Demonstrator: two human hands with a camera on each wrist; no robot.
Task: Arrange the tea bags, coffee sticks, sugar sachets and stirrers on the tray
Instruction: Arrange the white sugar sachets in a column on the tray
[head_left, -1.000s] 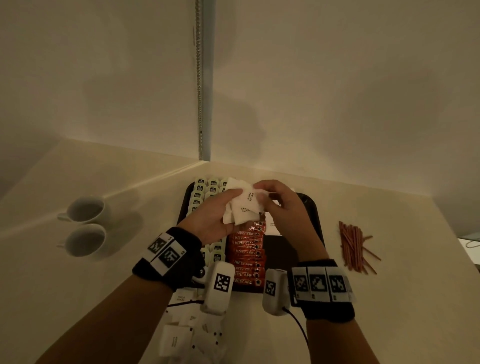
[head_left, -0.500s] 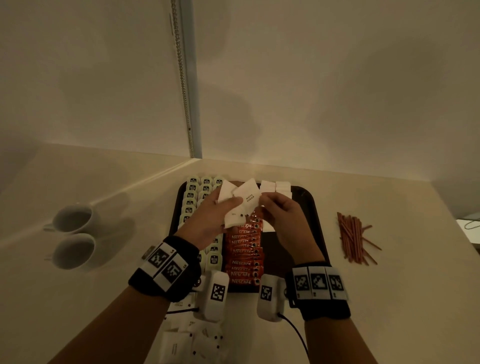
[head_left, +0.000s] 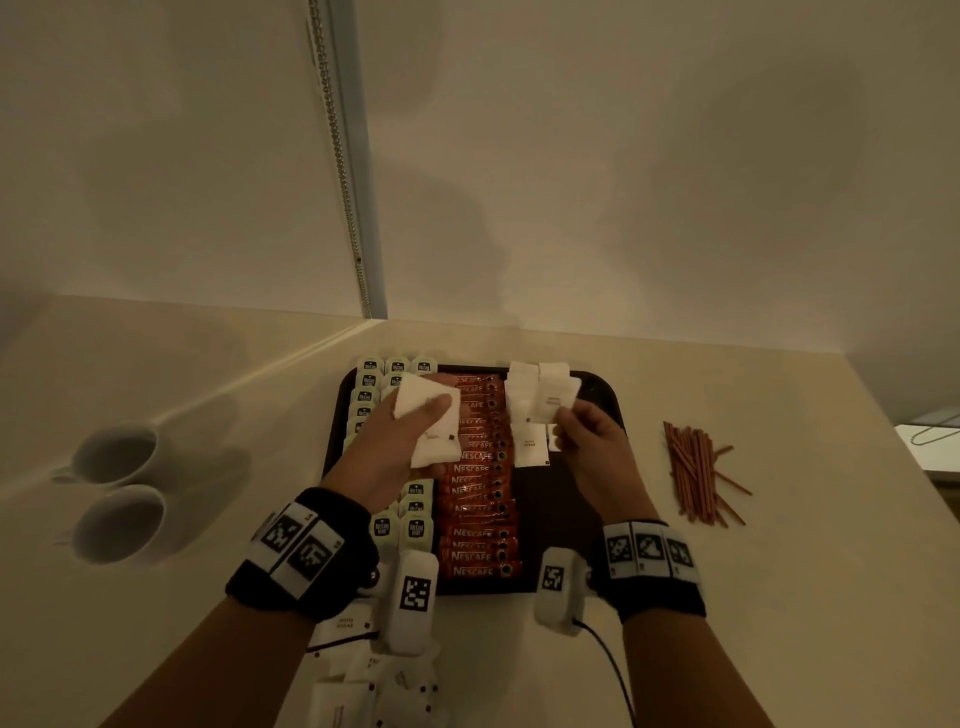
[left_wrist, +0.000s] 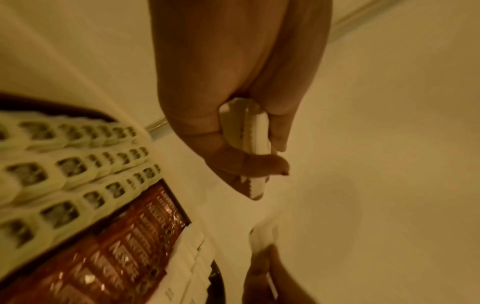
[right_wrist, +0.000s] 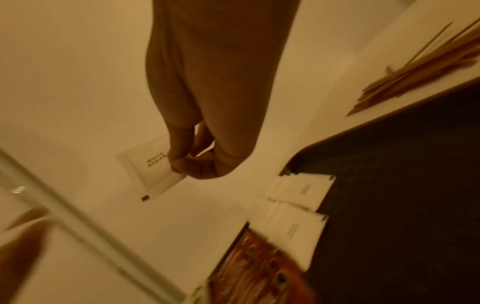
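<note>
A dark tray (head_left: 605, 387) sits on the counter with rows of green tea bags (head_left: 370, 382) at its left, a column of red coffee sticks (head_left: 475, 512) in the middle and white sugar sachets (head_left: 530, 447) to their right. My left hand (head_left: 395, 447) grips a stack of sugar sachets (head_left: 428, 415) (left_wrist: 255, 131) above the tea bags and coffee sticks. My right hand (head_left: 587, 441) pinches a single sugar sachet (head_left: 556, 402) (right_wrist: 153, 168) over the sachet rows. The brown stirrers (head_left: 693, 470) lie in a loose pile on the counter, right of the tray.
Two white cups (head_left: 117, 488) stand on the counter at the left. More loose sugar sachets (head_left: 363, 675) lie near the front edge under my left wrist. Walls meet in a corner right behind the tray.
My hands have drawn apart. The right hand has pulled one sachet from the stack and carried it right, over the sachet rows. The left hand keeps the rest.
</note>
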